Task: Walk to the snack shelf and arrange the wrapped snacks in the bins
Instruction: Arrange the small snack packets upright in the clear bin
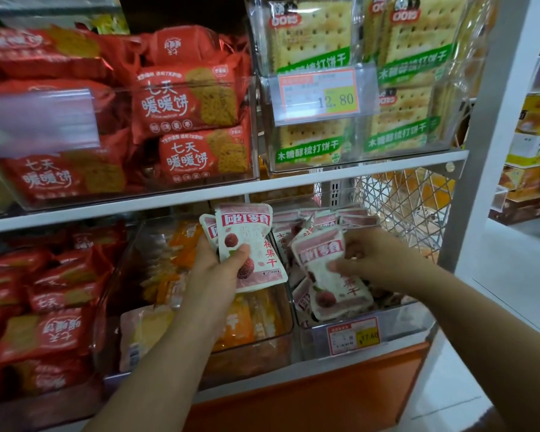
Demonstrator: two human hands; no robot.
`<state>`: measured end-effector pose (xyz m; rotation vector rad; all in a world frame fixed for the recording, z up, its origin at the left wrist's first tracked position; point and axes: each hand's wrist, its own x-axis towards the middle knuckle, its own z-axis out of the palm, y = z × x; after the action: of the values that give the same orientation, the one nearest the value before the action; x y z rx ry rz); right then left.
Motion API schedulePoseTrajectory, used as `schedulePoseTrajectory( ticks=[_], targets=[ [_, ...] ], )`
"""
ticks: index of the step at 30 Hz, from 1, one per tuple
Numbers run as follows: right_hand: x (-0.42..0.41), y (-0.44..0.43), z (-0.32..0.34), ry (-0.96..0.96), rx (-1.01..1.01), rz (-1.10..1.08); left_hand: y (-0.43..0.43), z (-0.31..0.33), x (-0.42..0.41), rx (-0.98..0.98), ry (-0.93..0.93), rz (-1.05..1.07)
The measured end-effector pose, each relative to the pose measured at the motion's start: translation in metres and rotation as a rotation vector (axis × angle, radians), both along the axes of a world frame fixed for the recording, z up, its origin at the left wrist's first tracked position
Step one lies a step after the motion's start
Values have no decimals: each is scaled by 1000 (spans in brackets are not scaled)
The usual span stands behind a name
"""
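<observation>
Pink-and-white plastic snack pouches [247, 232] sit gripped in the left hand [212, 272]. The right hand [378, 257] pinches a matching pouch [320, 254] over a clear plastic bin [399, 325].

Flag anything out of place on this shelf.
In the lower right bin the pink packs lie jumbled at all angles. A pale pack sits among orange packs in the middle bin, seemingly misplaced.

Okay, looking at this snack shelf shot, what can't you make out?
Head view:
Blurred, unreadable: label strip on the upper left bin.
Print too small: lower price tag.
Hidden by the front packet: how many pink packets the left hand holds.
Covered by the right hand and its packet: lower right bin contents.
</observation>
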<state>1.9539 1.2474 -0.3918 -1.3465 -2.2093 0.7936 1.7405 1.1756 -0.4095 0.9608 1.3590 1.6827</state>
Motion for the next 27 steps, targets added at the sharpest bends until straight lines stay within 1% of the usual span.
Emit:
schedulePoseTrajectory(
  ticks=[3,5,9,12,18,21,24,27],
  targets=[
    [18,-11,8,366,-184,-18,-5,1,7,33,111,-2],
    [25,-16,11,553,-264,-2,-9,3,15,30,197,-23],
    [27,-22,11,744,-355,34,-9,5,26,37,336,-70],
    [20,-24,7,809,-395,76,-9,7,30,67,407,-103],
    [5,-20,3,878,-330,36,-10,14,39,177,442,-169],
    [4,-19,5,930,-367,36,-7,16,43,205,416,-203],
    [7,-21,7,920,-423,100,-3,14,52,210,401,-238],
    [11,-23,5,933,-505,178,-1,8,65,191,436,-239]
  ],
)
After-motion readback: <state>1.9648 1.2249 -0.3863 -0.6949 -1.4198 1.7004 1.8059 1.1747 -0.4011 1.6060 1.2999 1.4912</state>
